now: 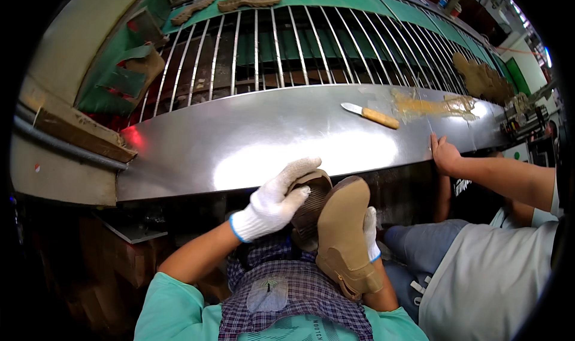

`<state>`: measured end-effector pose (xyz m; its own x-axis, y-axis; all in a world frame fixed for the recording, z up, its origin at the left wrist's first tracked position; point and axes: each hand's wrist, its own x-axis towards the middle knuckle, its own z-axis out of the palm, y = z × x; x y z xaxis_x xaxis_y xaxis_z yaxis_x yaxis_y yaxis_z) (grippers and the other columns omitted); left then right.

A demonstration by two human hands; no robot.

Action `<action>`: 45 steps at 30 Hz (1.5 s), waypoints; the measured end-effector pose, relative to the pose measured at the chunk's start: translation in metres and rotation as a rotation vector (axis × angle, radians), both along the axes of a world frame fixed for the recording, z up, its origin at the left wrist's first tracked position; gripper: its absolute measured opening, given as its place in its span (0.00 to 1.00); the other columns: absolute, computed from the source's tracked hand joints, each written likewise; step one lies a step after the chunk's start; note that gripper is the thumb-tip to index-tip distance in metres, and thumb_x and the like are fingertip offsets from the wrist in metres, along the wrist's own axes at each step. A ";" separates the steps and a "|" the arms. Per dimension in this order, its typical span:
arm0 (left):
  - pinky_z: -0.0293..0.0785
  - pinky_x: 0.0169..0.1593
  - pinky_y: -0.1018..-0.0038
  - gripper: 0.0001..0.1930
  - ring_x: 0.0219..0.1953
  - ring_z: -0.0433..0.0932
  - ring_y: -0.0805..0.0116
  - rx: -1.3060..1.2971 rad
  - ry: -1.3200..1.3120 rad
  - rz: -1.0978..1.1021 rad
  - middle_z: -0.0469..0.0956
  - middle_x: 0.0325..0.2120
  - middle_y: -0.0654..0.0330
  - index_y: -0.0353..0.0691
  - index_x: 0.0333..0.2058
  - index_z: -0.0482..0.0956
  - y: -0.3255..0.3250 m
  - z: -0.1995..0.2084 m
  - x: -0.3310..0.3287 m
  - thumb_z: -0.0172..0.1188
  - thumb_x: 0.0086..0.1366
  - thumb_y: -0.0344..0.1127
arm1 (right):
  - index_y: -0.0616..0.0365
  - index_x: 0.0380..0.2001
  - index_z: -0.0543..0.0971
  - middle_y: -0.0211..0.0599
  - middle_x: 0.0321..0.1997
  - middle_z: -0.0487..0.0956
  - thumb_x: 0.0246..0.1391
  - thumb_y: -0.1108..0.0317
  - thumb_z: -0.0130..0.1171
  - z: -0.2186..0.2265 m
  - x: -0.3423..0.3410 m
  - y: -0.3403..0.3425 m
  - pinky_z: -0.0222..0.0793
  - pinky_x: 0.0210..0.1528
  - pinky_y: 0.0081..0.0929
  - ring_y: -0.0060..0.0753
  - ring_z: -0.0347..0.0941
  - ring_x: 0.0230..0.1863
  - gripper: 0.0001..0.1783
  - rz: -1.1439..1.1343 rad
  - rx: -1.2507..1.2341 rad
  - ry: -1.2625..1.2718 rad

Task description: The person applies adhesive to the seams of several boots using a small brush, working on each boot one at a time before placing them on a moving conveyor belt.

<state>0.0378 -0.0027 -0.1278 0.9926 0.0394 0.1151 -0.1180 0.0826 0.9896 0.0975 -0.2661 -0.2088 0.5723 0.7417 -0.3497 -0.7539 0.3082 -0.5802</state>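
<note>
My left hand (271, 204), in a white knit glove with a blue cuff, grips a brown shoe sole (311, 208) whose visible face is ribbed. My thumb and fingers close over its upper end. Right beside it, a tan ankle boot (344, 224) is held toe up, with a small buckle near its ankle. Most of my gloved right hand (371, 233) is hidden behind the boot, which it holds from the right side. Sole and boot nearly touch, in front of my checked apron.
A wooden-handled knife (378, 118) lies on the metal ledge (251, 140), left of yellowish tape (428, 105). Beyond is a rack of metal rollers (275, 47) with brown soles (248, 3) on green cloth. At right, a co-worker's hand (444, 154) touches the ledge.
</note>
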 end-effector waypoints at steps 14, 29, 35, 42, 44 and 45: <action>0.72 0.72 0.54 0.57 0.73 0.70 0.46 0.306 -0.067 -0.089 0.65 0.72 0.41 0.33 0.72 0.67 -0.009 0.029 -0.020 0.88 0.50 0.53 | 0.72 0.72 0.69 0.49 0.65 0.82 0.73 0.30 0.48 0.019 -0.027 -0.012 0.77 0.65 0.32 0.37 0.80 0.63 0.51 0.184 -0.230 -0.230; 0.65 0.75 0.50 0.55 0.76 0.65 0.43 0.404 -0.152 -0.083 0.65 0.73 0.38 0.33 0.71 0.68 0.000 0.024 -0.026 0.88 0.50 0.48 | 0.76 0.68 0.73 0.50 0.62 0.84 0.78 0.39 0.46 0.017 -0.026 -0.005 0.76 0.63 0.30 0.36 0.81 0.60 0.43 0.145 -0.254 -0.353; 0.69 0.74 0.52 0.52 0.73 0.70 0.44 0.319 -0.110 -0.089 0.68 0.71 0.37 0.31 0.70 0.69 -0.002 0.026 -0.029 0.87 0.52 0.45 | 0.75 0.67 0.74 0.49 0.59 0.85 0.77 0.37 0.47 0.024 -0.026 -0.001 0.78 0.61 0.30 0.35 0.82 0.57 0.44 0.124 -0.260 -0.413; 0.76 0.69 0.59 0.45 0.65 0.80 0.50 0.324 -0.129 -0.016 0.79 0.63 0.42 0.28 0.70 0.69 0.004 0.053 -0.008 0.82 0.59 0.40 | 0.73 0.63 0.77 0.44 0.57 0.86 0.78 0.38 0.46 0.031 -0.006 0.020 0.78 0.59 0.29 0.31 0.82 0.56 0.41 0.024 -0.232 -0.338; 0.78 0.67 0.61 0.45 0.63 0.82 0.52 0.399 -0.168 0.025 0.82 0.60 0.44 0.30 0.72 0.67 0.013 0.077 0.011 0.78 0.62 0.43 | 0.69 0.68 0.72 0.50 0.65 0.80 0.80 0.40 0.38 0.021 0.002 0.031 0.76 0.66 0.41 0.43 0.78 0.64 0.39 -0.030 -0.094 -0.367; 0.78 0.67 0.61 0.45 0.63 0.82 0.52 0.435 -0.163 0.000 0.82 0.60 0.45 0.31 0.72 0.67 0.023 0.096 0.021 0.77 0.62 0.45 | 0.66 0.73 0.68 0.56 0.71 0.75 0.81 0.41 0.32 0.015 0.003 0.042 0.74 0.71 0.50 0.52 0.75 0.69 0.40 -0.089 -0.021 -0.362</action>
